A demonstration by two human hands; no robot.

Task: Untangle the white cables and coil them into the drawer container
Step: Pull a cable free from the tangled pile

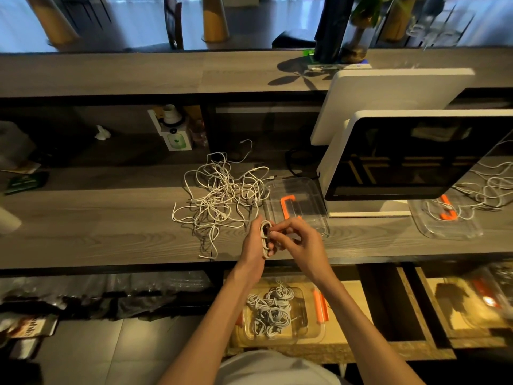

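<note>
Your left hand [256,243] gripped the coiled cable [265,238] above the drawer container [280,315]; your right hand [298,240] fingers pinched its end, securing the wrap.

Person is wearing white top [277,368], showing at 6 o'clock; both forearms [211,315] are showing bare, sleeveless.

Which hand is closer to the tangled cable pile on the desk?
Left. The left hand holds a coil just at the near right edge of the pile; the right hand is further right, beyond it.
</note>
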